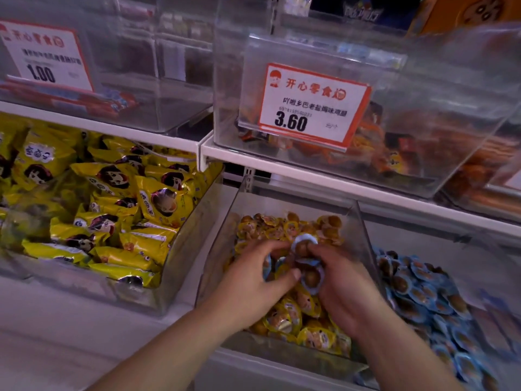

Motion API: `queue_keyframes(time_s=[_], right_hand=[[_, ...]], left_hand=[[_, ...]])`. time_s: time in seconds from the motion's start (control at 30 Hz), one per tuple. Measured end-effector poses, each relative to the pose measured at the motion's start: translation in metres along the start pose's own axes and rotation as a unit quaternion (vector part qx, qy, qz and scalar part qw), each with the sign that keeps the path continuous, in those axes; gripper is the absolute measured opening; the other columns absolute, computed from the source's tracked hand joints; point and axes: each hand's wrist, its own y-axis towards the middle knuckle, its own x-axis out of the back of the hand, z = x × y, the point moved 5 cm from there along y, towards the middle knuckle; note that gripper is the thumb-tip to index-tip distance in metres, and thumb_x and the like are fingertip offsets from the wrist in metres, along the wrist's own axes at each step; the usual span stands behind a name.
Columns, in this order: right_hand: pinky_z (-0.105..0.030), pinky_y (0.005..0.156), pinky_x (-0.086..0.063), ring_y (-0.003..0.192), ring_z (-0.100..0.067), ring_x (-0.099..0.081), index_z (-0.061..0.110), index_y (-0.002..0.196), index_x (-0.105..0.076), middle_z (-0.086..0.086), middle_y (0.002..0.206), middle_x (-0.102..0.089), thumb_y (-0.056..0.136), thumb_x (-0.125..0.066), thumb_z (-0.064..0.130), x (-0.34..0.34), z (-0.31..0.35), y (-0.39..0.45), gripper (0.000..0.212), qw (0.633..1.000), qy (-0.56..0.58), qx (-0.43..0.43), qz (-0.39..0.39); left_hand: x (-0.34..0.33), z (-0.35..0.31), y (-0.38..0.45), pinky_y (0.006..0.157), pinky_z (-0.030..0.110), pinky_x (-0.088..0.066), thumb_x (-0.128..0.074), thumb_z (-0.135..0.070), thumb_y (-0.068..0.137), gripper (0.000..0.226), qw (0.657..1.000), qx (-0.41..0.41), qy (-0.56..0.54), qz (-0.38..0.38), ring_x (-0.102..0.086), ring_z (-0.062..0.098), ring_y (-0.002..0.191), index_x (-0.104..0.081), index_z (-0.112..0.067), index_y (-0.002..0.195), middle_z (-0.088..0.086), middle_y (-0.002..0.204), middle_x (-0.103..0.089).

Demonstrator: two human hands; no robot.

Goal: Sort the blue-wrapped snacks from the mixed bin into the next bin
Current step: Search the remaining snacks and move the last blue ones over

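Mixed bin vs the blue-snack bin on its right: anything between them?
Head view: only the mixed bin's clear right wall separates its yellow snacks from the blue snacks. Nothing else shows between them.

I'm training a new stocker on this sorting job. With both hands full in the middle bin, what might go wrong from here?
The right hand pinches several blue-wrapped snacks at once; one may drop back among the yellow-wrapped snacks. The clear divider wall stands between the bins, so a low carry might clip it.

Mixed bin (217, 249): clear; yellow-wrapped snacks (293, 317). Held snacks (310, 277): pale blue wrap, brown centre. Lower-right snacks (423, 289): blue.
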Motion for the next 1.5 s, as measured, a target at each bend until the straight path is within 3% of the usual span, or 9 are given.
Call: queue_keyframes(time_s=[0.13,0.3,0.5,0.77,0.87,0.97,1.17,1.4,1.5], right_hand=[[-0.042,0.09,-0.056,0.107,-0.026,-0.07,0.016,0.111,-0.075,-0.01,0.113,-0.074,0.096,-0.063,0.025,0.002,0.001,0.0,0.022,0.993,-0.101,0.053,0.001],[-0.017,0.064,-0.052,0.082,-0.007,-0.073,0.021,0.102,-0.076,0.005,0.09,-0.078,0.1,-0.058,0.024,-0.008,0.013,-0.004,0.019,0.956,-0.255,0.133,0.058],[-0.029,0.074,-0.056,0.097,-0.017,-0.073,0.02,0.117,-0.067,0.0,0.101,-0.078,0.086,-0.075,0.012,-0.003,0.006,-0.003,0.033,0.98,-0.185,0.07,0.026],[-0.032,0.064,-0.057,0.08,-0.016,-0.074,0.02,0.091,-0.078,-0.003,0.088,-0.078,0.096,-0.063,0.02,-0.004,0.008,-0.006,0.016,0.988,-0.126,0.041,-0.074],[-0.046,0.078,-0.059,0.096,-0.033,-0.072,0.002,0.106,-0.073,-0.025,0.107,-0.072,0.094,-0.061,0.028,-0.031,-0.005,-0.013,0.031,0.999,0.009,-0.046,-0.001],[-0.035,0.068,-0.06,0.094,-0.032,-0.074,0.005,0.097,-0.079,-0.023,0.106,-0.073,0.081,-0.066,0.038,-0.054,-0.008,-0.024,0.039,0.986,0.129,-0.09,0.064],[-0.044,0.094,-0.055,0.101,-0.032,-0.072,0.002,0.113,-0.07,-0.02,0.107,-0.074,0.089,-0.068,0.029,-0.046,0.005,-0.026,0.036,0.995,0.097,-0.013,0.034],[-0.023,0.037,-0.034,0.045,-0.022,-0.057,0.008,0.103,-0.064,-0.006,0.058,-0.059,0.095,-0.065,0.021,-0.007,0.041,-0.028,0.015,0.996,0.013,0.084,-0.026],[-0.022,0.035,-0.03,0.039,-0.021,-0.046,0.015,0.085,-0.063,-0.007,0.055,-0.054,0.093,-0.066,0.032,0.021,0.065,-0.035,0.018,0.983,-0.057,0.17,-0.048]], left_hand=[[0.004,-0.003,0.001,0.095,0.019,-0.044,-0.065,-0.068,0.073,0.051,0.999,-0.004,-0.022,-0.023,-0.054,-0.009,0.112,-0.056,-0.05,0.12,-0.022,0.119,-0.06],[0.003,-0.011,0.01,0.081,0.013,-0.048,-0.079,-0.029,0.083,0.032,0.998,-0.029,-0.053,-0.033,-0.064,-0.003,0.099,-0.065,-0.039,0.11,-0.02,0.105,-0.069],[0.007,-0.01,0.01,0.065,0.009,-0.044,-0.077,-0.019,0.082,0.024,0.996,0.006,-0.037,-0.084,-0.062,-0.002,0.082,-0.061,-0.031,0.094,-0.019,0.088,-0.064],[0.009,-0.005,0.011,0.054,0.014,-0.041,-0.069,-0.032,0.088,0.013,0.992,0.076,-0.097,-0.037,-0.052,-0.001,0.058,-0.062,-0.043,0.092,-0.017,0.068,-0.061],[0.013,-0.013,0.005,0.068,0.011,-0.044,-0.072,-0.029,0.084,0.026,0.997,0.026,-0.021,-0.074,-0.06,-0.003,0.08,-0.058,-0.047,0.097,-0.018,0.087,-0.064],[0.006,-0.033,-0.005,0.091,0.021,-0.04,-0.056,-0.043,0.086,0.03,0.988,-0.065,0.115,-0.078,-0.05,0.006,0.107,-0.054,-0.04,0.116,-0.018,0.114,-0.051],[-0.012,-0.033,-0.009,0.115,0.018,-0.005,-0.032,-0.059,0.084,0.072,0.979,-0.079,0.189,-0.015,0.004,-0.012,0.142,0.004,-0.05,0.146,-0.049,0.138,0.008],[0.015,-0.016,-0.005,0.095,0.008,-0.041,-0.054,-0.048,0.095,0.038,0.996,-0.078,0.0,-0.052,-0.048,-0.014,0.123,-0.05,-0.055,0.131,-0.038,0.131,-0.052],[0.023,-0.008,-0.002,0.093,0.026,-0.051,-0.055,-0.032,0.097,0.027,0.994,-0.067,0.038,-0.072,-0.055,-0.009,0.114,-0.062,-0.045,0.119,-0.029,0.123,-0.057]])
